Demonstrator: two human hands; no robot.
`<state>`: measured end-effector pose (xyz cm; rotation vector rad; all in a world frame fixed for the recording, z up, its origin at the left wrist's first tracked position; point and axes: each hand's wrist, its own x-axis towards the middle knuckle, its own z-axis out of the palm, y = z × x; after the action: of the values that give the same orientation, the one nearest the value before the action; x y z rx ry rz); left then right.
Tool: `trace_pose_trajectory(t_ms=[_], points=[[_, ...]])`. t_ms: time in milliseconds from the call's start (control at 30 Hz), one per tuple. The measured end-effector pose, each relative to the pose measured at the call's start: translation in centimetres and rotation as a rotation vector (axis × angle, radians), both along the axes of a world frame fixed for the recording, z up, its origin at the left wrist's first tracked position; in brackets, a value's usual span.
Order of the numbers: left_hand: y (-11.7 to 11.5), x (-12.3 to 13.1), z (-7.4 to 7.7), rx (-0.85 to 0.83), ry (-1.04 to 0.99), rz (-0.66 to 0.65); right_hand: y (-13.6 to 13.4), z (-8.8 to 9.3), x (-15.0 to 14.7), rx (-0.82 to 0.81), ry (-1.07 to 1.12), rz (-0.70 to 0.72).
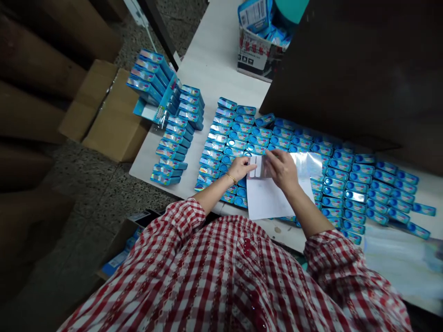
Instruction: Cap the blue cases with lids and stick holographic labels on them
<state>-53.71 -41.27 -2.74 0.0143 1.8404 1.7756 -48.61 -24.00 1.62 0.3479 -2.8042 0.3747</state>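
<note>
My left hand (240,169), with a thin bracelet at the wrist, pinches the left end of a clear sticker strip (258,167) with pale labels on it. The fingers of my right hand (282,168) are closed on the strip's other side. A white sheet (273,200) lies beneath both hands, on top of many small blue boxes (334,174) set in tight rows. Beside my right hand, a glossy clear sheet (309,163) reflects light.
Blue boxes (173,150) stand in a column on the white table (211,60), near a filled display tray (148,110). A printed carton (254,57) sits behind. Brown cartons (114,115) are on the floor at left. A dark panel (363,69) rises at right.
</note>
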Motion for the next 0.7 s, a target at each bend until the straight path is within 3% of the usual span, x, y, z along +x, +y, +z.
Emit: trace_pose_trajectory(t_ms=[233,367,433,500,567,700], points=[[-0.3,0.2,1.0,0.046,0.037,-0.006,0.1,0.0,-1.1,0.111,-0.086,0.198],[0.0,0.6,0.8,0.032,0.027,0.008,0.0,-0.7,-0.2,0.047,-0.066,0.161],[0.2,0.7,0.5,0.003,0.032,0.011,-0.3,-0.3,0.2,-0.013,-0.073,0.128],[0.2,0.6,0.2,-0.069,0.047,0.006,-0.8,1.4,0.8,-0.093,-0.099,0.096],[-0.6,0.4,0.2,-0.191,0.113,0.012,-1.1,4.2,1.8,-0.224,-0.127,0.052],[-5.0,0.9,0.8,-0.481,0.390,0.048,-1.0,10.3,3.5,-0.575,-0.121,-0.113]])
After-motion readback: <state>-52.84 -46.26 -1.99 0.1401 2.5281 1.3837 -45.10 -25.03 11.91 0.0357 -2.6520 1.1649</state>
